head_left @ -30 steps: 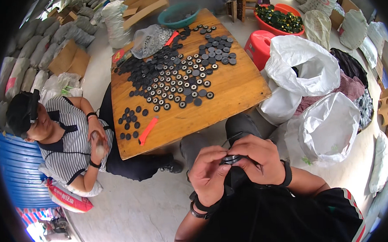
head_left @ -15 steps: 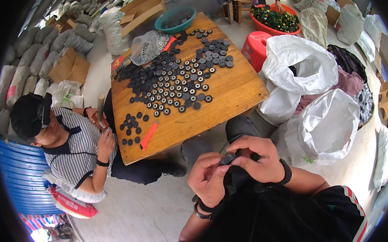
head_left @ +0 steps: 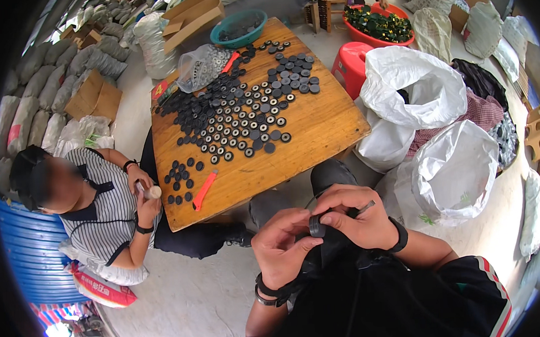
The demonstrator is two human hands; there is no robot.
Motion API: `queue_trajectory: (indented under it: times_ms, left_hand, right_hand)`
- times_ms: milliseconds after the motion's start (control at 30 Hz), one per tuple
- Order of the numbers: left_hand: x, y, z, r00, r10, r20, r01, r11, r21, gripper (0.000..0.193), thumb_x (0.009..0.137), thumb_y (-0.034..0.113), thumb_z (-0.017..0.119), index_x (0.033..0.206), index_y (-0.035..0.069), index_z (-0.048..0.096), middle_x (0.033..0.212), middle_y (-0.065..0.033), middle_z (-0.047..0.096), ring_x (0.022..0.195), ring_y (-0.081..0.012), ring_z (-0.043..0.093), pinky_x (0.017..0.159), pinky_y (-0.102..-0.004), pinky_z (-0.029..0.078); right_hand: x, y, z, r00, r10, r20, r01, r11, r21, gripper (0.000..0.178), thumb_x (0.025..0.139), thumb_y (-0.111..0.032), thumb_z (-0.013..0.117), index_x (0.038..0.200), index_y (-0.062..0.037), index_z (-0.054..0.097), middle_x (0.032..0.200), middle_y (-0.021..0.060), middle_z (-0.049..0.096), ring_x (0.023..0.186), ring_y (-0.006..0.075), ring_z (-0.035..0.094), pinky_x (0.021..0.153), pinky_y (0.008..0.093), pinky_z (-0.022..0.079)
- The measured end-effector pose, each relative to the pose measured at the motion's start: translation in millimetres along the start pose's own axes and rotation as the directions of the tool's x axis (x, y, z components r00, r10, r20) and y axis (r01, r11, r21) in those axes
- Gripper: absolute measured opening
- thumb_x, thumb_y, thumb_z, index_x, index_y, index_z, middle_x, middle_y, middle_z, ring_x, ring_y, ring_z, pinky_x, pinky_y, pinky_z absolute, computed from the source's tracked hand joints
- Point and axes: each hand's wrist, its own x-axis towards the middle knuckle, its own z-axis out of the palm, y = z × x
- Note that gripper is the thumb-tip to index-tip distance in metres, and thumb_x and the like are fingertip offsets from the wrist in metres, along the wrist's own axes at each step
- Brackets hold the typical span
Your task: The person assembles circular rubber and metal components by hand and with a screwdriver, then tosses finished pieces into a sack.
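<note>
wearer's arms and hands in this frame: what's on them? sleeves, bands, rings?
Both forearms bare, no gloves. Left hand: dark bracelet at the wrist, thin and doubled, it looks like. Right hand: wider black wristband. No ring that I can make out. Black short sleeve on the right arm, with red and white stripes at its edge.

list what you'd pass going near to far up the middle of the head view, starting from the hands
left hand and right hand pinching a black ring → orange marker → spread of black discs → clear plastic bag → teal basin
</note>
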Motion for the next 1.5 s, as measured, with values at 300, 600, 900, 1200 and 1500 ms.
queue_trajectory:
  times_ms: [300, 600, 900, 1200, 1500]
  left_hand:
    - [-1, -2, -2, 0.989, 0.137, 0.049, -0.141, 0.987, 0.082, 0.044, 0.072, -0.016, 0.084, 0.113, -0.005, 0.072, 0.119, -0.0161, 0.066, 0.093, -0.0181, 0.067, 0.079, -0.0302, 0.058]
    - [-3, -1, -1, 0.988, 0.15, 0.036, -0.153, 0.984, 0.097, 0.044, 0.072, -0.019, 0.081, 0.113, -0.005, 0.071, 0.118, -0.0162, 0.065, 0.093, -0.0176, 0.066, 0.078, -0.0294, 0.057]
    - [-4, -16, 7, 0.976, 0.142, 0.162, -0.176, 0.96, 0.217, 0.049, 0.07, -0.018, 0.083, 0.115, -0.007, 0.067, 0.12, -0.0188, 0.064, 0.102, -0.022, 0.069, 0.088, -0.0327, 0.059]
    - [-28, -35, -27, 1.0, 0.009, 0.021, -0.017, 0.919, 0.394, 0.036, 0.084, -0.014, 0.071, 0.118, -0.006, 0.067, 0.118, -0.0151, 0.063, 0.094, -0.0207, 0.07, 0.084, -0.0301, 0.058]
    - [-33, -45, -28, 0.998, -0.057, 0.027, 0.03, 0.804, 0.595, 0.026, 0.084, -0.009, 0.074, 0.108, -0.001, 0.073, 0.101, -0.0089, 0.071, 0.084, -0.014, 0.069, 0.078, -0.0273, 0.056]
  right_hand:
    - [-1, 14, -23, 0.962, -0.233, 0.143, 0.262, 0.936, -0.234, 0.049, 0.072, 0.011, 0.044, 0.108, -0.0009, 0.075, 0.085, 0.0106, 0.068, 0.072, 0.0201, 0.066, 0.064, 0.0304, 0.05]
    - [-1, 14, -32, 0.947, -0.124, 0.296, 0.185, 0.965, -0.187, 0.034, 0.074, 0.01, 0.047, 0.093, -0.0003, 0.073, 0.081, 0.0101, 0.067, 0.067, 0.023, 0.065, 0.062, 0.0329, 0.049]
    - [-18, -14, -18, 0.993, 0.08, 0.091, -0.062, 0.982, -0.18, 0.035, 0.088, -0.019, 0.08, 0.114, -0.0035, 0.064, 0.085, 0.0071, 0.068, 0.071, 0.0158, 0.065, 0.061, 0.0314, 0.049]
    - [-116, -76, -167, 0.778, -0.163, -0.607, -0.596, 0.115, -0.795, 0.051, 0.077, -0.027, 0.089, 0.117, -0.0068, 0.066, 0.081, 0.0138, 0.071, 0.076, 0.0318, 0.071, 0.066, 0.0413, 0.054]
    - [-82, 32, -140, 0.856, 0.216, -0.47, -0.13, 0.969, 0.208, 0.041, 0.081, 0.011, 0.054, 0.117, -0.0088, 0.056, 0.099, 0.0015, 0.054, 0.087, 0.0152, 0.061, 0.078, 0.0302, 0.049]
